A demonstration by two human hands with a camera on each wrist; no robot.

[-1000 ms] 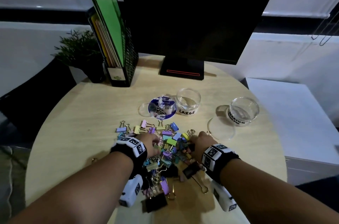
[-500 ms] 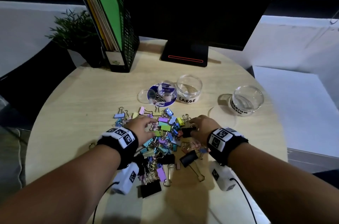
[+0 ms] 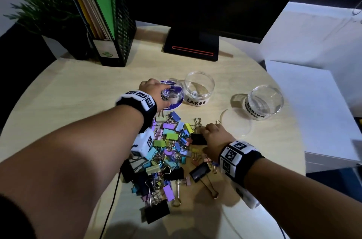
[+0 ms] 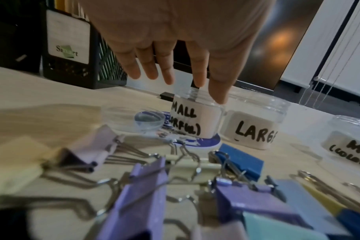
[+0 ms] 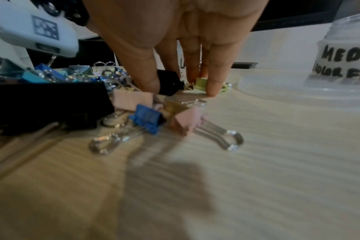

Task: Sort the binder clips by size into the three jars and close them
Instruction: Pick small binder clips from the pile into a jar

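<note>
A pile of binder clips (image 3: 168,146), coloured and black, lies in the middle of the round table. My left hand (image 3: 156,90) has reached past it to the jar marked SMALL (image 3: 172,93). In the left wrist view its fingers (image 4: 197,76) point straight down over the small jar's (image 4: 195,120) mouth, with the thumb tip at the rim. A small dark piece with a wire shows just under the index fingertip. My right hand (image 3: 211,133) is on the pile's right edge. Its thumb and fingers pinch a black clip (image 5: 169,84), beside a pale green one (image 5: 201,82).
The LARGE jar (image 3: 198,90) and the MEDIUM jar (image 3: 264,103) stand open and look empty. A clear lid (image 3: 235,123) lies by the medium jar, a small one (image 4: 149,120) left of the small jar. Behind are a monitor stand (image 3: 191,49), a file holder (image 3: 115,43) and a plant (image 3: 45,7).
My left hand has left the pile and moved forward to the small jar. My right hand has stayed at the pile's right edge by the black clip. The view has tilted down.
</note>
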